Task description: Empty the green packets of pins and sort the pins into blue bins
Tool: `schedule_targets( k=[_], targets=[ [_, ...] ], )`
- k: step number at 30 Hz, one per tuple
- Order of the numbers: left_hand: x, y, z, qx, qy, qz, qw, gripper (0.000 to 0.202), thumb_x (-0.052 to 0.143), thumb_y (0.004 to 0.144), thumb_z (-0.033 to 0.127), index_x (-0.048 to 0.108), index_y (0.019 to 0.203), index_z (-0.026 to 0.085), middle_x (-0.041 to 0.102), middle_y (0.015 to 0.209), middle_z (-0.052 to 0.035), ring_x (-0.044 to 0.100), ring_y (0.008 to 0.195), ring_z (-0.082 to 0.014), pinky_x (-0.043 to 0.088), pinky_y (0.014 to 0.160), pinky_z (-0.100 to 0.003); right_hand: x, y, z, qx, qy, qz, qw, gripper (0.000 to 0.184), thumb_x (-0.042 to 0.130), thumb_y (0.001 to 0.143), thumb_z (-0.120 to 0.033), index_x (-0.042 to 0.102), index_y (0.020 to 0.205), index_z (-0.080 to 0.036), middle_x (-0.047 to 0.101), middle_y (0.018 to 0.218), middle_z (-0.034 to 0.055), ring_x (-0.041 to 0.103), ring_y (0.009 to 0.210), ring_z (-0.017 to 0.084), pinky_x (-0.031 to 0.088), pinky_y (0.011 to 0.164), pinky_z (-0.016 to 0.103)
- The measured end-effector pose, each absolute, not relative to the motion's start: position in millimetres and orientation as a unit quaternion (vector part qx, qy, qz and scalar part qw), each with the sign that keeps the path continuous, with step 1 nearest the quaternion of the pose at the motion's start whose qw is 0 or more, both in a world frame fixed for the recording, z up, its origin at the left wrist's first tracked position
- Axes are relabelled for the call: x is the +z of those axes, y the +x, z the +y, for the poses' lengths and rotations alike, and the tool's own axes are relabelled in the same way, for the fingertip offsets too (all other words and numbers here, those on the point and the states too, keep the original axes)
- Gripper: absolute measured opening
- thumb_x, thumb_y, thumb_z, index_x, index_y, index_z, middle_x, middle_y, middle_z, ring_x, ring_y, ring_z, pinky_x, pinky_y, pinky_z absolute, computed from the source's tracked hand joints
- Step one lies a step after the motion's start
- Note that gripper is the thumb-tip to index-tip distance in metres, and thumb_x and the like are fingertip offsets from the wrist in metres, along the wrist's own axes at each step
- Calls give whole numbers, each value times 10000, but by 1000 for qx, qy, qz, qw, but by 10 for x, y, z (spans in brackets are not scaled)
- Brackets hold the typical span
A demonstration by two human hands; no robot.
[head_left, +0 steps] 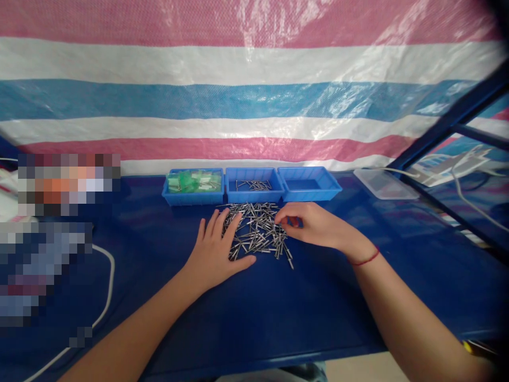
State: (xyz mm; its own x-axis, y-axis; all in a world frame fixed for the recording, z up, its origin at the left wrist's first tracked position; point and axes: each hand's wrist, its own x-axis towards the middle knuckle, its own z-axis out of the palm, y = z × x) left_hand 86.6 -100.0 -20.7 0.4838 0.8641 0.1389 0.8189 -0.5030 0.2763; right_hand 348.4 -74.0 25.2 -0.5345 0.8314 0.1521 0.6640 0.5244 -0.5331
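A loose pile of thin silver metal nails [256,233] lies on the blue table in front of three blue bins. My left hand [214,249] rests open at the left side of the pile, with fingers spread and the fingertips over its edge. At the right side, my right hand [310,225] has thumb and fingers pinched together against the nails; whatever sits between the fingertips is too small to make out. Several more nails lie in the middle blue bin [254,196], just behind the pile.
The left blue bin [193,199] holds green and clear plastic packets. Beside the middle bin stands the right blue bin [310,193]. A clear plastic lid [385,184] lies further right. A white cable [111,265] curves along the left side, near blurred items. Striped sheeting [254,101] hangs behind.
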Motion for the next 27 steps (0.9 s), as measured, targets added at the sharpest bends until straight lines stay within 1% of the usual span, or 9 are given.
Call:
schedule_targets(
  k=[4,9,14,17,21,27],
  targets=[
    [-201,872,-1006,131,856,493,85,876,541,798,663,222,1497,241,238,1557,-153,146,1444,-387,134,1129,-634,237,3458,-744,186,-403,-879,175,227,550,794,-80,686,930,-201,660,888,31,590,737,136,450,669,270],
    [-163,888,-1005,111,854,502,84,856,549,807,642,247,1491,224,237,1557,-156,149,1445,-379,138,1138,-618,259,3447,-753,179,-435,-870,146,177,551,743,-49,672,795,-166,633,779,19,556,684,125,422,653,258],
    [-165,879,-998,115,855,498,83,835,526,825,640,236,1493,233,226,1560,-155,145,1446,-380,146,1133,-627,254,3391,-782,192,-442,-867,127,106,602,782,-166,685,848,-172,643,816,28,577,726,142,425,666,263],
    [-178,873,-999,121,857,495,81,819,520,831,636,236,1492,246,238,1557,-148,145,1447,-376,148,1131,-629,236,3376,-783,190,-440,-869,127,96,605,804,-197,684,852,-171,646,828,30,585,737,145,427,676,265],
    [-184,875,-1001,118,858,495,75,814,519,833,634,242,1490,241,241,1555,-153,150,1446,-376,154,1129,-632,222,3354,-782,178,-453,-865,122,103,581,835,-204,677,816,-172,644,812,34,594,753,151,429,701,270],
    [-184,868,-999,114,861,492,69,810,510,840,633,241,1492,235,237,1557,-153,142,1448,-375,155,1126,-637,243,3289,-818,117,-479,-864,104,142,542,847,-158,666,787,-187,628,827,27,600,754,146,413,704,263]
  ],
)
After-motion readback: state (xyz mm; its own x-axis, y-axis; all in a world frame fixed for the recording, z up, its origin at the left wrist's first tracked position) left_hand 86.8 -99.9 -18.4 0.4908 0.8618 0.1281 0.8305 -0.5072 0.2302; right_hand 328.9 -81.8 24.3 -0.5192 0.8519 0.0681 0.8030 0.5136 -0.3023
